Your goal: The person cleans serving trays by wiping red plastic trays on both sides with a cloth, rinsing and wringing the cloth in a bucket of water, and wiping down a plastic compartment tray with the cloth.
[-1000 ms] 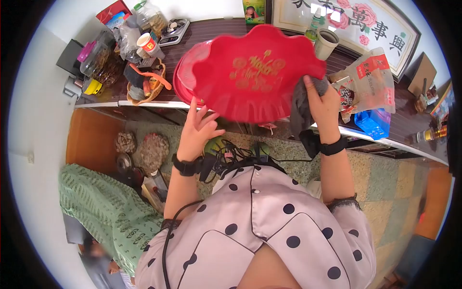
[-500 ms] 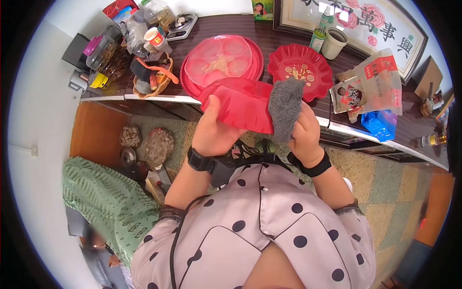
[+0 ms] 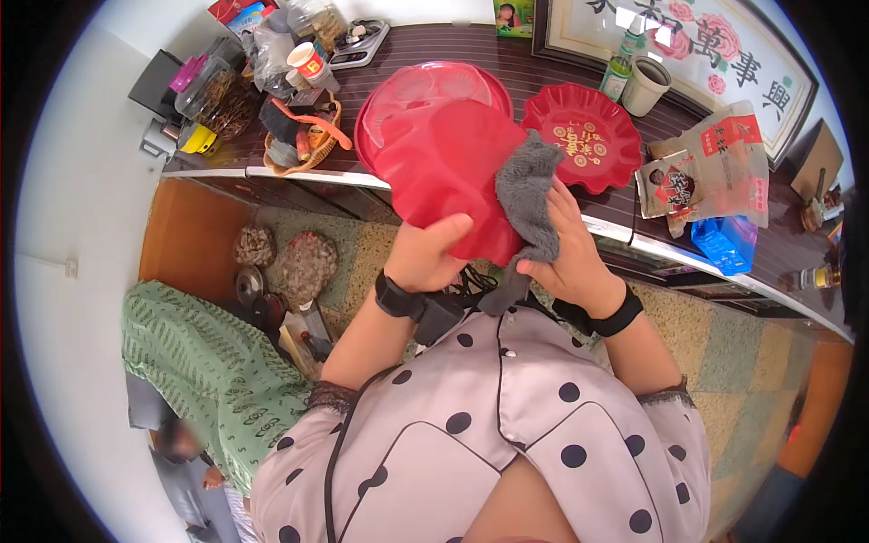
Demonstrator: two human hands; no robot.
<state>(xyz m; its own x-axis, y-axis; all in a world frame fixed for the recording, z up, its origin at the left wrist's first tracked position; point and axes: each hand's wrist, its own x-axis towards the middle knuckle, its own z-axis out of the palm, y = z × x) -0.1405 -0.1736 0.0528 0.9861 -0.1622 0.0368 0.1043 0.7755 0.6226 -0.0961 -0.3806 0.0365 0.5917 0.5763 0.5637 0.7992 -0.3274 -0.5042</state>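
Observation:
A red scalloped plastic tray [image 3: 453, 167] is held up in front of me, its smooth face toward me. My left hand [image 3: 431, 252] grips its lower left edge, thumb on the near face. A grey cloth [image 3: 527, 188] lies against the tray's right side, with one end hanging below. My right hand [image 3: 572, 249] holds the cloth to the rim, its fingers partly behind the cloth. Behind, on the counter, are a red round tray with a clear divided insert [image 3: 425, 95] and a second red scalloped tray [image 3: 587, 136] with gold lettering.
The dark counter [image 3: 407, 50] also bears a small basket [image 3: 312, 154], a kitchen scale [image 3: 362, 45], a lidded jar [image 3: 213, 95], a green bottle [image 3: 617, 72], a cup [image 3: 647, 86] and snack bags [image 3: 711, 167]. At left, another person sits near a green patterned cloth [image 3: 213, 371].
The held tray has turned from a tilted, edge-on pose to show its broad face. The cloth has shifted lower along its right side, and my right hand's fingers have straightened somewhat.

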